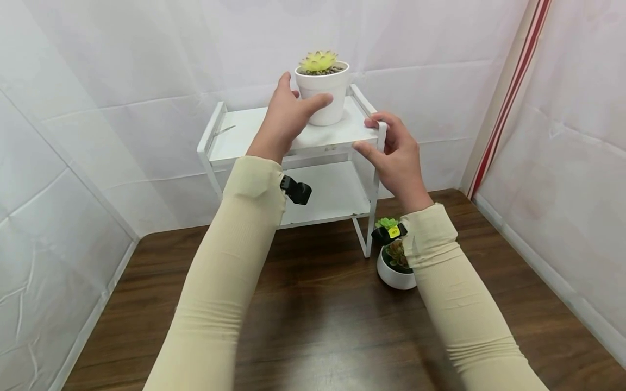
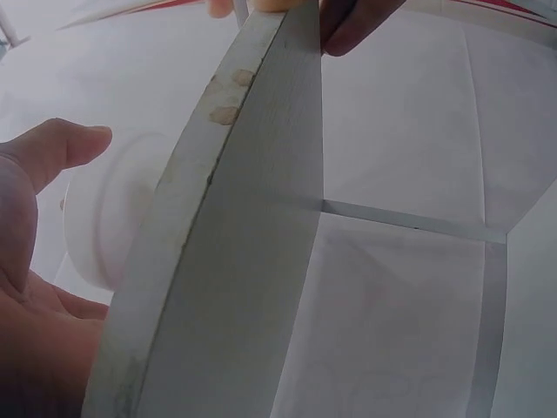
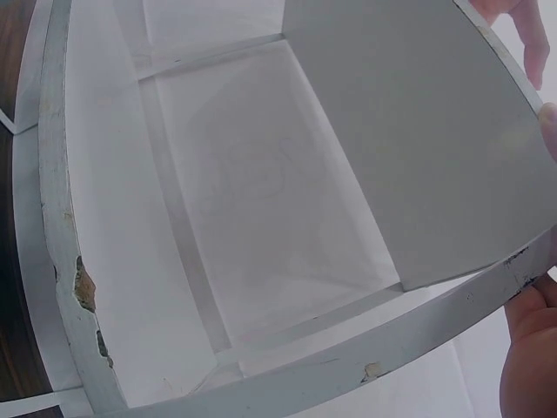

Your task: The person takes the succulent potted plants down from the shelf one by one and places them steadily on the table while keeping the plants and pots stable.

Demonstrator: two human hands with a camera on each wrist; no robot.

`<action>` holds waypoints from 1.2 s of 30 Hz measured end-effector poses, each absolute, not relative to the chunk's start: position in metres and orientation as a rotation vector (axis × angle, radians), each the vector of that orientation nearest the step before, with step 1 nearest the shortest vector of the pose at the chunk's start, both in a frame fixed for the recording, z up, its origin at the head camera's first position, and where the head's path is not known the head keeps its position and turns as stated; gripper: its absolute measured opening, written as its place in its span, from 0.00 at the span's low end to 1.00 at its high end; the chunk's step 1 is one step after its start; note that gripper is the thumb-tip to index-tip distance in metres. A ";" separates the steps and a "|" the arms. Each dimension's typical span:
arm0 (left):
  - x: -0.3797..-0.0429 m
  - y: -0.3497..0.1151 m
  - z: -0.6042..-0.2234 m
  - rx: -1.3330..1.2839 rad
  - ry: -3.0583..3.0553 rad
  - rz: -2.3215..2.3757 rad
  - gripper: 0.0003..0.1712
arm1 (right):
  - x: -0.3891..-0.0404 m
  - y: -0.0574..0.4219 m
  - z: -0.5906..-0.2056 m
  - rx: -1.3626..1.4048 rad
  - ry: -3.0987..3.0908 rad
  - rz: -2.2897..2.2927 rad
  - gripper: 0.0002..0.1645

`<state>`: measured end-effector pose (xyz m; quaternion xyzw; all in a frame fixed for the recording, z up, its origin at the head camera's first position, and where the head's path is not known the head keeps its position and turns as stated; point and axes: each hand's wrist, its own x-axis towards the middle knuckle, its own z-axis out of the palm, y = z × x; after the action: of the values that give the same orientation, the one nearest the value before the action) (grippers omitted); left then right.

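Note:
A white pot (image 1: 329, 85) with a yellow-green succulent (image 1: 319, 62) stands upright on the top board of a white two-tier shelf rack (image 1: 239, 130). My left hand (image 1: 287, 111) reaches around the pot from the left, thumb across its front and forefinger raised apart from its side. In the left wrist view the thumb (image 2: 74, 146) extends over the pot (image 2: 117, 209); whether it touches cannot be told. My right hand (image 1: 398, 155) grips the rack's front right corner, thumb at the front edge and fingers over the side rail. Some right fingertips (image 3: 531, 322) show beyond the rail.
On the brown wooden table (image 1: 313, 304), a white bowl planter (image 1: 395, 278) with succulents sits beside the rack's right leg, partly covered by the right wrist strap (image 1: 388, 233). White sheeting (image 1: 146, 136) hangs behind and at both sides.

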<state>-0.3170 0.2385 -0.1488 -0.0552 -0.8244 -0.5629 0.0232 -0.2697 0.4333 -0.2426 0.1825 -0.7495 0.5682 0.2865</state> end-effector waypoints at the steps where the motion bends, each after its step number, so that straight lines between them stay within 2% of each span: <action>1: -0.317 0.239 -0.148 -0.168 -2.561 -1.735 0.59 | -0.269 0.433 -0.242 0.486 -2.006 1.515 0.32; 15: -0.321 0.248 -0.141 -0.103 -2.639 -1.653 0.66 | -0.270 0.431 -0.243 0.512 -1.988 1.513 0.31; 25: -0.327 0.250 -0.142 -0.096 -2.595 -1.713 0.59 | -0.271 0.431 -0.244 0.527 -1.981 1.516 0.31; 36: -0.329 0.251 -0.143 -0.090 -2.575 -1.730 0.58 | -0.269 0.430 -0.244 0.519 -2.000 1.492 0.30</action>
<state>-0.3293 0.2513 -0.1433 -0.0291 -0.8296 -0.5573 0.0193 -0.2687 0.4304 -0.2435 0.1949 -0.7505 0.5598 0.2923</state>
